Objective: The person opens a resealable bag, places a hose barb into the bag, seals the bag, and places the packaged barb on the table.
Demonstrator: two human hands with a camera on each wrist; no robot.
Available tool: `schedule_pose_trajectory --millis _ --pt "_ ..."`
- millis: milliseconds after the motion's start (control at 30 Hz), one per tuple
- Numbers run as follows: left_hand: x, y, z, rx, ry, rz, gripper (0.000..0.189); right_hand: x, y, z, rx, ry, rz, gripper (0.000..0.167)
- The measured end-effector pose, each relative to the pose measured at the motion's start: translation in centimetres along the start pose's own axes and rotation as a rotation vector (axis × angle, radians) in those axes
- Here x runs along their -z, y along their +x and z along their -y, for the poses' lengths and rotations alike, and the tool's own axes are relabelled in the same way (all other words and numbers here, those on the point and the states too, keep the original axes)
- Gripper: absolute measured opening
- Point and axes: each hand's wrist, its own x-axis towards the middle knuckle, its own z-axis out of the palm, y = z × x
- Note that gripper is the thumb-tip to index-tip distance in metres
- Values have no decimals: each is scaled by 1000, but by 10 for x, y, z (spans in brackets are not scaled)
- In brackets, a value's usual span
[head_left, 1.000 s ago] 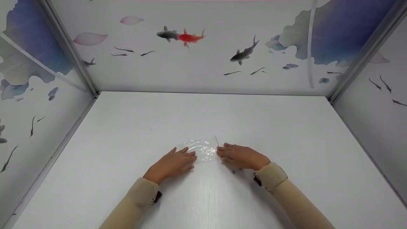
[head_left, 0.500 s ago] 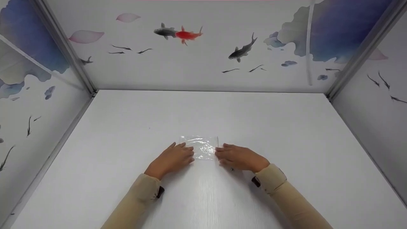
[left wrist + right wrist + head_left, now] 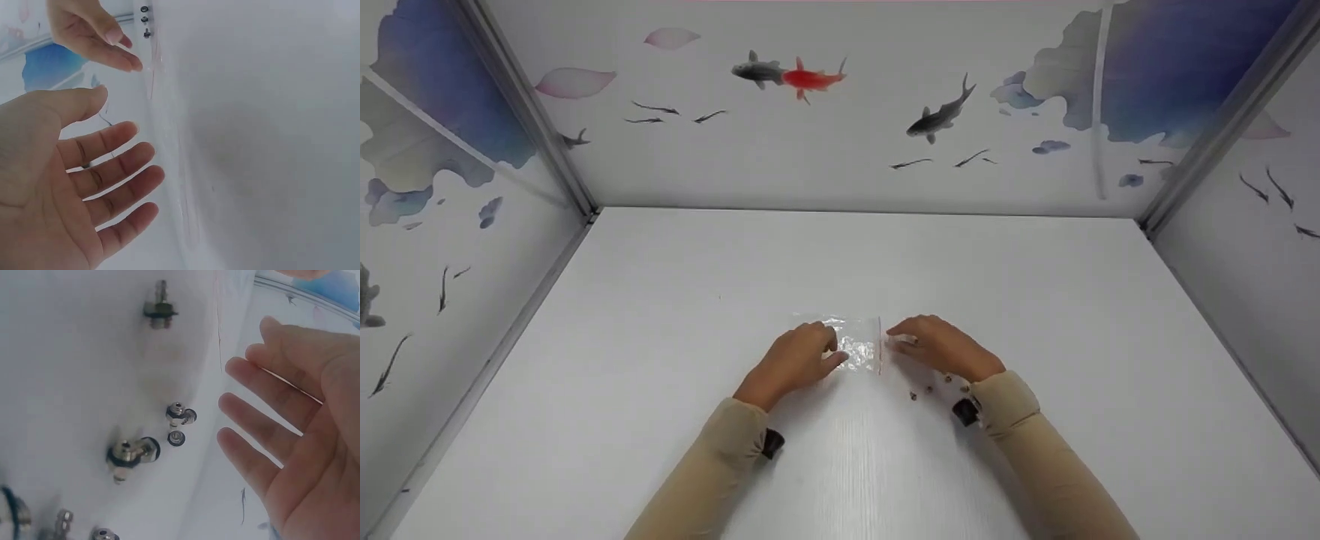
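Observation:
A clear plastic zip bag [image 3: 861, 346] lies flat on the table, a thin red line along its right edge. My left hand [image 3: 795, 361] is over the bag's left part, hiding some of it. In the left wrist view its fingers [image 3: 121, 183] are spread and loosely bent, holding nothing. Just right of the red line is my right hand [image 3: 946, 349], fingers relaxed and apart from the bag. Several small metal threaded fittings lie beneath and beside that hand, among them a barbed fitting [image 3: 160, 310] and an elbow-shaped fitting [image 3: 125, 454] with dark rings.
The white table [image 3: 840, 255] is enclosed by a back panel [image 3: 840, 165] and side panels printed with fish and leaves. A dark wrist device [image 3: 965, 412] sits at the right cuff, close by the fittings.
Both hands have lifted from lying flat at the bag's two sides. The left hand has shifted right over the bag; the right has drawn off its edge, uncovering more fittings.

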Motion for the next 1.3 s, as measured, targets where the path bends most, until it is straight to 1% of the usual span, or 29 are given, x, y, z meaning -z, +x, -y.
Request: schedule_pose_trajectory --millis 133,233,367,533,600,700,867,1067,1300 --pt "-2 9 -8 60 -129 7 28 1 8 -1 -108 41 -41 27" --pt "-5 15 -13 86 -201 -5 27 1 14 -1 -140 84 -61 24" --pt "-12 24 -18 133 -263 -23 27 0 21 -2 -149 112 -85 20" --pt "-20 33 -23 202 -311 -12 27 0 31 -3 -229 147 -65 17" --pt "-22 35 -26 219 -329 -6 27 -1 35 -3 -263 157 -55 16" --pt "-25 38 -27 234 -356 -1 25 -1 40 -4 -291 162 -45 16" --pt "-31 41 -26 239 -395 -7 24 -2 45 -6 -316 191 -30 17" --pt "-35 42 -21 247 -456 1 25 -3 48 -4 -345 215 -20 18" --pt "-38 42 -14 234 -479 -23 25 -6 51 -3 -357 245 10 20"
